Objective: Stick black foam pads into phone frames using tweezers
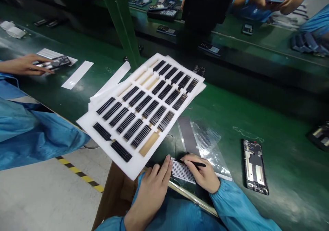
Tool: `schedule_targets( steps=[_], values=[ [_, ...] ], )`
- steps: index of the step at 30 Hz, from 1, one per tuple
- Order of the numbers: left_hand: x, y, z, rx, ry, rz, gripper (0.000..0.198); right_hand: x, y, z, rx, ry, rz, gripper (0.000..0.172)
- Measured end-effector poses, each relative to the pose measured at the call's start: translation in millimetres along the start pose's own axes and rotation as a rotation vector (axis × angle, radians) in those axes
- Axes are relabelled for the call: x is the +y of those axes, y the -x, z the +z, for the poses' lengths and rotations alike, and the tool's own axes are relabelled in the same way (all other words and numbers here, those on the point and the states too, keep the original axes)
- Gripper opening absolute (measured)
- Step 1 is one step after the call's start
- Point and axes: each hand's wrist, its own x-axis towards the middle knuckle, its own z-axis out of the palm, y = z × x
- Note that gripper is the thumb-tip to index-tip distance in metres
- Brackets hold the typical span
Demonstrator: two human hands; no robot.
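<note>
My right hand (205, 178) pinches black tweezers (199, 164), their tip over the upper edge of a white sheet covered in small dark dots (183, 171). Fingers stretched out, my left hand (155, 186) lies at that sheet's left end, its fingertips touching the corner. Just beyond the hands are a clear film with rows of dark pieces (203, 138) and a dark grey strip (189, 133). A large white foam tray (138, 166) fills the middle, its slots holding bundles of thin black strips; a few slots show bare tan bottoms.
An opened phone body (255, 169) lies on the green bench to the right. White paper strips (78, 74) are at the left, near a co-worker's hand (28, 65) on another phone part. A green post (122, 22) rises behind the tray. Other co-workers handle phones across the line.
</note>
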Motion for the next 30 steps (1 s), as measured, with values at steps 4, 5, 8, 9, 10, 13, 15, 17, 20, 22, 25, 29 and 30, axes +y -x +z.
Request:
schedule_targets(
  steps=[4, 5, 8, 9, 10, 13, 15, 17, 20, 22, 25, 29, 30],
  values=[
    [0, -1, -3.0, 0.006, 0.004, -0.001, 0.065, -7, -8, -6, -0.095, 0.030, -0.017, 0.019],
    [0, -1, -2.9, 0.009, 0.007, 0.000, 0.065, -10, -12, -8, -0.124, 0.041, -0.021, 0.019],
    [0, 0, -1.2, 0.012, 0.017, 0.006, 0.064, -18, -26, -15, -0.200, 0.056, -0.040, 0.019],
    [-1, 0, -0.6, 0.007, 0.022, 0.007, 0.063, -20, -31, -17, -0.219, 0.055, -0.048, 0.019],
    [-1, 0, 0.0, 0.001, 0.027, 0.008, 0.064, -21, -35, -19, -0.233, 0.053, -0.057, 0.020],
    [-2, 0, 0.7, -0.027, 0.051, 0.002, 0.066, -19, -39, -17, -0.234, 0.038, -0.089, 0.020],
    [-2, 0, 1.1, -0.035, 0.092, -0.018, 0.069, -18, -34, -10, -0.189, 0.037, -0.127, 0.021],
    [-3, 0, 2.1, -0.011, 0.182, -0.052, 0.071, -20, -24, -1, -0.129, 0.060, -0.190, 0.028],
    [-5, 3, 2.3, 0.095, 0.471, -0.172, 0.063, -26, -3, -1, -0.045, 0.064, -0.278, 0.040],
    [-5, 5, -1.1, 0.137, 0.740, -0.347, 0.050, -25, 11, -23, 0.113, 0.083, -0.234, 0.037],
    [-3, 4, -12.4, 0.046, 1.057, -0.603, 0.043, 0, 30, -89, 0.626, 0.172, 0.025, 0.020],
    [10, -15, -26.5, 0.030, 1.181, -0.649, 0.047, 54, 51, -183, 1.059, -0.044, 0.147, 0.037],
    [16, -23, -28.1, 0.065, 1.178, -0.625, 0.047, 65, 55, -198, 1.058, -0.081, 0.168, 0.041]
  ],
)
